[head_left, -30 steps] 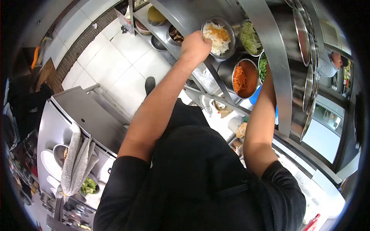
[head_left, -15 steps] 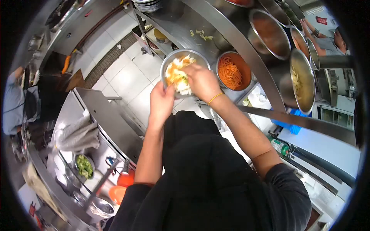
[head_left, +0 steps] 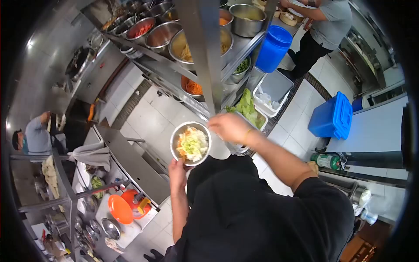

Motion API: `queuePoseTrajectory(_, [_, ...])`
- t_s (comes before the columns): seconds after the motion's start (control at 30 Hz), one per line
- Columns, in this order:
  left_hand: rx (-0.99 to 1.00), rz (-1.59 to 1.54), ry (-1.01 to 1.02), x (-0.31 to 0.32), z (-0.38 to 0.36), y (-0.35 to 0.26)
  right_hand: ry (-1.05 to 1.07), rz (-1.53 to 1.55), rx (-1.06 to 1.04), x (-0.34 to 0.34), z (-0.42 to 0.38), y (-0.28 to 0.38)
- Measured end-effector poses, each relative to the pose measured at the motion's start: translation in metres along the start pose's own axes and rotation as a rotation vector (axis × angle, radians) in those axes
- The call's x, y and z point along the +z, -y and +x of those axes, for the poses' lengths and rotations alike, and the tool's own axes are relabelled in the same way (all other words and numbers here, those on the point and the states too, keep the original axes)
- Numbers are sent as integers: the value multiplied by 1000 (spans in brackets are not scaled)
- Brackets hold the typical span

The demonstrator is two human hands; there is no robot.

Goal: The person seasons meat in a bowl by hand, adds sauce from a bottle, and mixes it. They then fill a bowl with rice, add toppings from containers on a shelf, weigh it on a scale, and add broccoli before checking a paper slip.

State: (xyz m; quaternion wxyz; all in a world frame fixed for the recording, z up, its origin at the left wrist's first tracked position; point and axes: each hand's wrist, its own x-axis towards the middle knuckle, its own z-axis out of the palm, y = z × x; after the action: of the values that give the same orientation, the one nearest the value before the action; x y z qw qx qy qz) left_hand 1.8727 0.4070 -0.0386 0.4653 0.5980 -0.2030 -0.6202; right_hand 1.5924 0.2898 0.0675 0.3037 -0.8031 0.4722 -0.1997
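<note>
My left hand (head_left: 177,172) grips the lower rim of a round metal bowl (head_left: 174,150). Inside it lie shredded pale vegetables (head_left: 192,144), with light green pieces on top and orange shreds at the left. Just right of the bowl, apart from it, is my right hand (head_left: 231,127), with a yellow band at the wrist. Its fingers are curled together, pointing left; whatever they hold, if anything, is hidden. Beyond this hand, leafy lettuce (head_left: 247,107) fills a container. Shredded carrot (head_left: 193,87) sits in a bowl on the lower shelf, left of the metal post (head_left: 205,56).
Metal bowls of ingredients (head_left: 163,35) line the upper shelf. A blue barrel (head_left: 274,48) and a blue bin (head_left: 334,115) stand to the right. One co-worker (head_left: 329,26) is at the upper right, another (head_left: 39,133) at the left. An orange bowl (head_left: 121,209) rests on the lower-left counter.
My right hand has come out of the bowl and moved to its right. The bowl in my left hand is lower in view. My view has turned, showing more of the shelf and the right-hand aisle.
</note>
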Motion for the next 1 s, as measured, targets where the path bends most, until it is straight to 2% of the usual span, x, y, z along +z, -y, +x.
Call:
queuePoseTrajectory(0.03, [-18,-2,9,4,-1,6,49,-29,200,-18,0,-29])
queuePoseTrajectory(0.07, [-39,46,44,9,-3,8,22,-338,320,-39,6,-48])
queuePoseTrajectory(0.1, [-63,91,75,13,-6,10,-86,-278,425,-62,18,-74])
queuePoseTrajectory(0.13, [-80,148,98,18,-6,13,-267,-315,392,-69,40,-115])
queuePoseTrajectory(0.17, [-99,179,129,25,-6,14,-338,-378,414,-84,70,-134])
queuePoseTrajectory(0.2, [-104,208,155,34,-5,16,-361,-583,479,-98,100,-144])
queuePoseTrajectory(0.23, [-105,231,156,42,-6,19,-235,-624,569,-105,133,-176])
queuePoseTrajectory(0.27, [-103,263,211,51,-8,16,-34,-784,505,-104,156,-209])
queuePoseTrajectory(0.3, [-99,285,238,59,-11,15,62,-775,369,-101,179,-254])
queuePoseTrajectory(0.33, [-85,257,218,57,-5,31,112,-789,326,-100,193,-272])
queuePoseTrajectory(0.37, [-123,369,170,72,-25,3,125,-824,303,-98,201,-279])
queuePoseTrajectory(0.4, [-78,220,163,75,-18,17,131,-864,282,-101,213,-287])
queuePoseTrajectory(0.43, [-50,201,164,75,-10,21,135,-899,272,-100,226,-297])
queuePoseTrajectory(0.5, [-72,243,224,80,-12,10,147,-961,273,-102,240,-311])
queuePoseTrajectory(0.6, [-72,248,242,88,12,24,143,-1015,282,-109,248,-314])
queuePoseTrajectory(0.73, [-70,247,264,136,41,41,121,-1032,297,-127,230,-347])
queuePoseTrajectory(0.8, [-47,235,266,154,46,41,105,-1141,170,-132,221,-371])
queuePoseTrajectory(0.87, [-25,272,271,166,53,46,-26,-1333,-142,-125,213,-407])
queuePoseTrajectory(0.9, [-11,266,282,168,51,45,-97,-472,103,-122,175,-359])
queuePoseTrajectory(0.93, [2,256,293,170,46,43,-347,403,208,-118,138,-319])
queuePoseTrajectory(0.97, [17,246,301,169,43,43,-375,462,150,-113,90,-245])
queuePoseTrajectory(1.0, [42,260,305,166,43,48,-431,538,201,-97,48,-186])
